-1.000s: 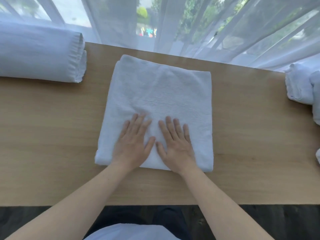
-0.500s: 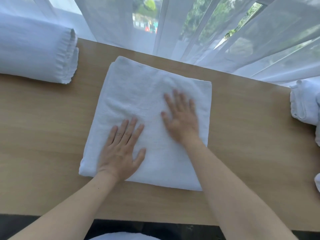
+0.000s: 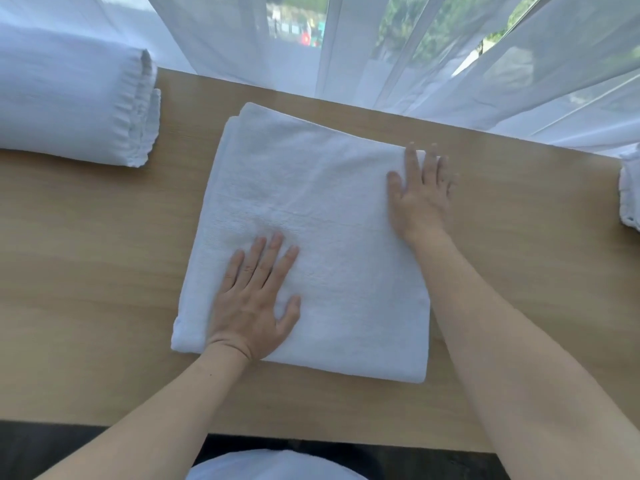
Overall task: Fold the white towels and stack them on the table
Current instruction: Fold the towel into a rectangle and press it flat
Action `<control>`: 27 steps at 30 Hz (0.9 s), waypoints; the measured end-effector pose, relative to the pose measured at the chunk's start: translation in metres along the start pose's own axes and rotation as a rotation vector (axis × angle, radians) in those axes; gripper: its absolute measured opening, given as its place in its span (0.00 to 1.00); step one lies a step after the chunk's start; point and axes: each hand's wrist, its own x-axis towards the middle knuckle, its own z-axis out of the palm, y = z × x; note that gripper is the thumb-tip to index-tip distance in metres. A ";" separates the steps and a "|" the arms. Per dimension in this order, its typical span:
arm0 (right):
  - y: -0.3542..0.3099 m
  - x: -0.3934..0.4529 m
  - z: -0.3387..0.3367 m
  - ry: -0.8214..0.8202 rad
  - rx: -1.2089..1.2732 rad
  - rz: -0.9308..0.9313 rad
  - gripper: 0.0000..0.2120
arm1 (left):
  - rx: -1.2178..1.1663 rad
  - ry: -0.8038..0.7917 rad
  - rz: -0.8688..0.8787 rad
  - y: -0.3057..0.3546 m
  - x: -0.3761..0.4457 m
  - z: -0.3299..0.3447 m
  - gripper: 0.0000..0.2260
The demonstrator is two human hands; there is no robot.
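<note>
Head view: one folded white towel (image 3: 311, 216) flat at table (image 3: 86, 271) centre; towel stack (image 3: 69, 95) far left; more towels (image 3: 630, 199) at right edge. Left hand (image 3: 252, 303) flat, fingers spread, presses near-left part. Right hand (image 3: 420, 195) flat, fingers straight, presses far-right corner.

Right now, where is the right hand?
In the head view the right hand lies flat on the far right corner of the folded towel, its fingers reaching the far edge, near the curtain.
</note>
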 end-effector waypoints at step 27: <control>-0.068 -0.147 0.081 0.371 0.050 -0.107 0.29 | -0.038 -0.081 0.009 -0.037 0.212 -0.039 0.25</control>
